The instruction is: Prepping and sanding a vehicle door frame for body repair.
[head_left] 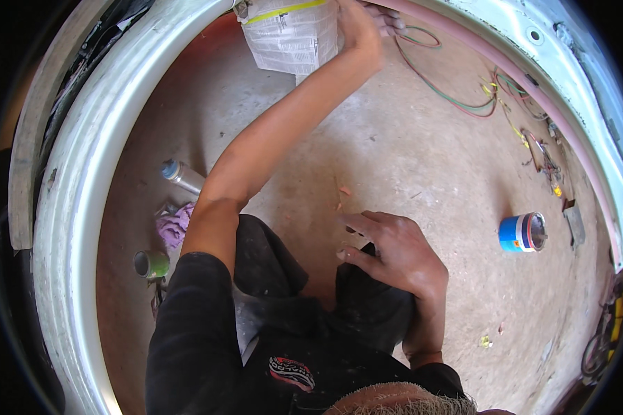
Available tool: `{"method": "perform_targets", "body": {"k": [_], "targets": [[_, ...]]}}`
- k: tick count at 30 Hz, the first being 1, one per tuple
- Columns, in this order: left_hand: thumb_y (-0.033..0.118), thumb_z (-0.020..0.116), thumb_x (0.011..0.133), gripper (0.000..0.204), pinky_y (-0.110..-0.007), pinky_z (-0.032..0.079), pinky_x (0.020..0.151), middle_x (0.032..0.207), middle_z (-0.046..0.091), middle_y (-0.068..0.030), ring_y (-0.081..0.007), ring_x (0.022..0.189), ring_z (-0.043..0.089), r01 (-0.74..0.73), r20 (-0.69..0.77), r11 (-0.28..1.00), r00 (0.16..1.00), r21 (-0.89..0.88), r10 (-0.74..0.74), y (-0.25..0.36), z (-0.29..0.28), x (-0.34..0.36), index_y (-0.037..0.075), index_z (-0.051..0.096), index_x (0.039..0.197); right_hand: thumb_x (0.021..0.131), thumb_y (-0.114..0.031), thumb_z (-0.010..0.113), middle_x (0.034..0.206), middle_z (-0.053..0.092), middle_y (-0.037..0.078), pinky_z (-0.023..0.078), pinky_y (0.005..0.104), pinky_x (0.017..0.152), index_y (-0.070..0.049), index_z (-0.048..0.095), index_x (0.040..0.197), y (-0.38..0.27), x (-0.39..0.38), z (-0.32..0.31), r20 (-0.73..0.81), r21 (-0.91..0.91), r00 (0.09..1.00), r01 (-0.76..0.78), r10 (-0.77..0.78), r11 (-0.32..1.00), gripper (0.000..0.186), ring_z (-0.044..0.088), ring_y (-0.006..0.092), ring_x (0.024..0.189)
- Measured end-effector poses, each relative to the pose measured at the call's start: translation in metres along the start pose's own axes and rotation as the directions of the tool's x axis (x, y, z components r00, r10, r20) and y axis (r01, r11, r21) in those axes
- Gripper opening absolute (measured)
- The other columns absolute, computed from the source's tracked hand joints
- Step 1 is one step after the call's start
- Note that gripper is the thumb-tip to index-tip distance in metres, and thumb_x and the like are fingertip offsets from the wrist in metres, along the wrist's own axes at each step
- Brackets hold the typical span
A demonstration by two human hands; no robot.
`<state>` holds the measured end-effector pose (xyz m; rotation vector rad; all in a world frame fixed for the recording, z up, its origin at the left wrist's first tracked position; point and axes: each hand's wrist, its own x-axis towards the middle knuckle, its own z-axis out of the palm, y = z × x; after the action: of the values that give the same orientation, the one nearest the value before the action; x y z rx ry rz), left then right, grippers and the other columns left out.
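Note:
My left arm stretches up to the top edge of the view, where my left hand is partly cut off. A few of its dusty fingertips show beside the pinkish rim of a curved painted panel; what they may hold is hidden. Just left of this hand is a part wrapped in newspaper, with yellow tape across it. Over my right knee hangs my right hand, grey with dust. Its thumb and forefinger are apart and nothing shows between them.
A blue can lies on the concrete floor to the right. Red and green hoses curl at upper right. By my left arm are a silver bottle, a purple cloth and a green can. A white curved frame borders the left.

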<state>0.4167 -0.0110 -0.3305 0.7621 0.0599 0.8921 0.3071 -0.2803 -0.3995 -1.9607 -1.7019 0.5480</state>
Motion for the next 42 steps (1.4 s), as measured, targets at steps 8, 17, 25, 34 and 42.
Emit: {"method": "perform_targets", "body": {"k": [8, 17, 25, 34, 42], "targets": [[0.072, 0.026, 0.103, 0.084, -0.032, 0.056, 0.057, 0.070, 0.064, -0.0110, -0.0187, 0.057, 0.063, -0.032, 0.342, 0.942, 0.935, 0.333, -0.089, -0.045, 0.012, -0.032, -0.001, 0.063, 0.084, 0.088, -0.031, 0.075, 0.105, 0.070, 0.019, 0.054, 0.0448, 0.083, -0.003, 0.065, 0.125, -0.002, 0.002, 0.001, -0.007, 0.001, 1.000, 0.011, -0.011, 1.000, 0.048, 0.068, 0.0394, 0.094], [0.062, 0.031, 0.106, 0.076, -0.031, 0.054, 0.054, 0.069, 0.063, -0.0105, -0.0168, 0.056, 0.062, -0.231, 0.550, 0.861, 0.833, 0.453, -0.066, -0.038, 0.007, -0.014, -0.003, 0.065, 0.085, 0.087, -0.030, 0.076, 0.100, 0.069, 0.018, 0.054, 0.0449, 0.081, -0.003, 0.066, 0.124, -0.001, 0.001, -0.001, -0.022, 0.019, 0.999, 0.024, -0.024, 1.000, 0.047, 0.068, 0.0391, 0.091], [0.091, 0.016, 0.090, 0.100, -0.043, 0.053, 0.064, 0.086, 0.063, -0.0129, -0.0257, 0.075, 0.063, 0.035, 0.027, 0.999, 0.999, -0.014, -0.035, -0.007, -0.032, 0.039, 0.003, 0.057, 0.112, 0.087, -0.032, 0.076, 0.098, 0.068, 0.018, 0.054, 0.0446, 0.079, -0.003, 0.065, 0.126, 0.001, -0.004, -0.002, -0.033, 0.010, 0.999, 0.025, -0.025, 1.000, 0.050, 0.067, 0.0386, 0.089], [0.099, 0.024, 0.080, 0.123, -0.055, 0.024, 0.121, 0.167, 0.023, -0.0155, -0.0365, 0.152, 0.024, -0.074, 0.062, 0.972, 0.994, -0.223, 0.090, 0.028, -0.063, 0.074, 0.010, 0.018, 0.164, 0.087, -0.031, 0.076, 0.096, 0.068, 0.018, 0.054, 0.0443, 0.078, -0.004, 0.066, 0.124, 0.000, -0.003, -0.003, -0.039, 0.016, 0.999, 0.027, -0.026, 1.000, 0.048, 0.067, 0.0384, 0.089], [0.100, 0.026, 0.078, 0.121, -0.053, 0.033, 0.115, 0.161, 0.033, -0.0121, -0.0331, 0.143, 0.036, -0.014, -0.022, 0.966, 1.000, -0.257, 0.009, 0.030, -0.052, 0.073, 0.011, 0.029, 0.160, 0.087, -0.031, 0.076, 0.098, 0.068, 0.018, 0.054, 0.0445, 0.080, -0.003, 0.066, 0.122, -0.001, -0.005, -0.005, -0.011, -0.009, 1.000, -0.023, 0.023, 1.000, 0.047, 0.067, 0.0385, 0.091]]}}
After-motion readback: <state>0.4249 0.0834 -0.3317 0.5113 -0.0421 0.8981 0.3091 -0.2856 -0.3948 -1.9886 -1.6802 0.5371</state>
